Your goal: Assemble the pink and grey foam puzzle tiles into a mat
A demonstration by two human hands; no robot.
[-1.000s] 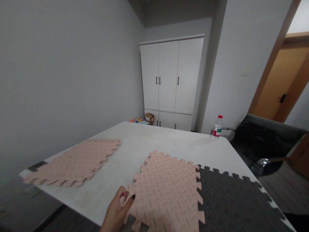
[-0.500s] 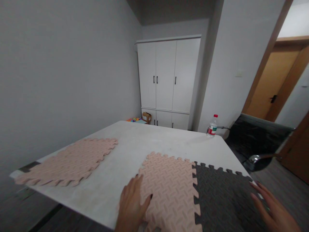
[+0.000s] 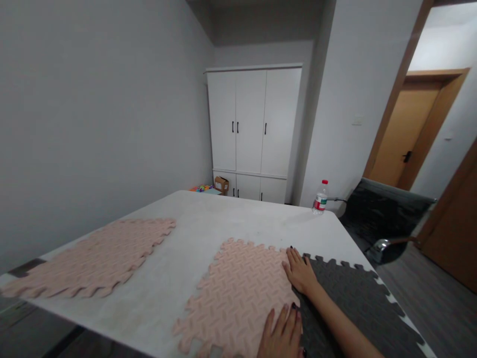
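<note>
A pink foam mat tile (image 3: 242, 288) with jigsaw edges lies on the table, side by side with a dark grey foam mat tile (image 3: 350, 303). Their shared edge is partly covered by my hands. My right hand (image 3: 300, 272) rests flat over the far part of that seam, fingers stretched out. Nearer to me, my left hand (image 3: 282, 334) lies flat on the pink tile beside the seam, its fingers slightly apart. Neither hand grips anything. At the table's left end lies another pink foam mat tile (image 3: 100, 256), over a dark piece that shows at its left corner.
The white table (image 3: 179, 253) carries a plastic bottle with a red cap (image 3: 319, 199) at its far right corner. A black chair (image 3: 387, 214) stands past the right edge. Behind are a white wardrobe (image 3: 253, 124), a cardboard box (image 3: 221, 185) and colourful small items (image 3: 201, 188).
My right hand has moved left from the grey tile's outer edge to the seam. My left hand has shifted right from the pink tile's left edge. The view has turned slightly.
</note>
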